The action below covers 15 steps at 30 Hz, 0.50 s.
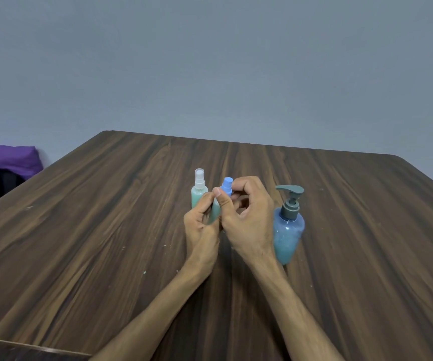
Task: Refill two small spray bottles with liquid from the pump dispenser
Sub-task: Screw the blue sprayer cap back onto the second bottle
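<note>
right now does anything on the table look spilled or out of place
Small pale flecks dot the table near the person's forearms, like dried drips or crumbs; which, I cannot tell. No puddle shows. The pump dispenser and white-capped spray bottle stand upright.

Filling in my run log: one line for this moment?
left hand: holds blue-capped spray bottle | right hand: fingers at cap | pump dispenser: untouched

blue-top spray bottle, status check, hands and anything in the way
Left hand grips blue-top spray bottle body, right hand pinches its top. White-top spray bottle upright behind. Pump dispenser stands right of the hands, untouched.
</note>
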Motion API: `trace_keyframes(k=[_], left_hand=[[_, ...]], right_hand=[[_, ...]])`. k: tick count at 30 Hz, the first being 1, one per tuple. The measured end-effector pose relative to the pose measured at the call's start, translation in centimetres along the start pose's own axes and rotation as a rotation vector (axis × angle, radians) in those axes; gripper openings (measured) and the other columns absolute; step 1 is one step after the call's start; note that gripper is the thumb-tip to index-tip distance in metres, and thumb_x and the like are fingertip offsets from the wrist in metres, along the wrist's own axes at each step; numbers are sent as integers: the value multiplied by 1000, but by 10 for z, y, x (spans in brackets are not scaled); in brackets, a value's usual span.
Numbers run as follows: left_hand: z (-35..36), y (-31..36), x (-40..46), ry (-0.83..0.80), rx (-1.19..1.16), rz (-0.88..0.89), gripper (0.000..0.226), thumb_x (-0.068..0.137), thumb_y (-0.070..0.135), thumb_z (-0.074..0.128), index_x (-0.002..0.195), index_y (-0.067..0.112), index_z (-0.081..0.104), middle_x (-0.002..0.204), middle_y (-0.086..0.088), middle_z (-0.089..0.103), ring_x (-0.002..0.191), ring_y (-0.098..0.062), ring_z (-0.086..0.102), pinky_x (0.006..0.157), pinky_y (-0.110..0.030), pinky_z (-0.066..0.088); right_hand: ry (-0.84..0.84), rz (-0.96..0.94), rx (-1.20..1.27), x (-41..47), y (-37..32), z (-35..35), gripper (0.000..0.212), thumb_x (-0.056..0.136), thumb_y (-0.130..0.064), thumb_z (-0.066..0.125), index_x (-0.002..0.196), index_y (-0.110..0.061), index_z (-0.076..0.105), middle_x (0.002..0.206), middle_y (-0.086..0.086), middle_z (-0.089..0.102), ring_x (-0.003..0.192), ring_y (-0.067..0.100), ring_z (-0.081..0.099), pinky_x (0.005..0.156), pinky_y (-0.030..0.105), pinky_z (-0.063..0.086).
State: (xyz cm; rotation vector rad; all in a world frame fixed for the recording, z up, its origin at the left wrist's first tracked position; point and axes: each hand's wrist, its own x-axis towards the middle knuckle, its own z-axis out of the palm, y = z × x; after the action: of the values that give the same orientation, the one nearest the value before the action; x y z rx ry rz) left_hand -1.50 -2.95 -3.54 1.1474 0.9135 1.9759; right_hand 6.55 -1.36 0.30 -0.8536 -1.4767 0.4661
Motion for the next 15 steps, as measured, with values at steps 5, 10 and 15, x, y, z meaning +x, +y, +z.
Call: trace_keyframes(k=[5, 10, 15], left_hand=[[0, -3, -1, -2, 7, -19, 31, 95, -6, 59, 124, -6, 70, 111, -27, 75, 106, -41, 74, 94, -43, 63], [-2, -1, 2, -44, 20, 23, 24, 102, -7, 60, 124, -6, 69, 113, -28, 73, 108, -38, 74, 93, -40, 63], [-5, -2, 5, -36, 148, 121, 19, 92, -10, 71, 108, -1, 74, 105, -22, 64, 99, -28, 69, 84, -36, 58]], right_hand=[[26, -3, -25, -3, 0, 1, 22, 89, -20, 81, 87, -12, 61, 87, -4, 57, 71, 11, 55, 63, 13, 44], [16, -50, -85, -1, -4, -2, 16, 90, -21, 82, 93, -14, 69, 90, -7, 61, 78, 12, 61, 67, 13, 46], [25, -162, -157, -5, -10, -4, 18, 91, -19, 77, 106, -13, 72, 100, -7, 68, 89, 10, 67, 76, 29, 55]])
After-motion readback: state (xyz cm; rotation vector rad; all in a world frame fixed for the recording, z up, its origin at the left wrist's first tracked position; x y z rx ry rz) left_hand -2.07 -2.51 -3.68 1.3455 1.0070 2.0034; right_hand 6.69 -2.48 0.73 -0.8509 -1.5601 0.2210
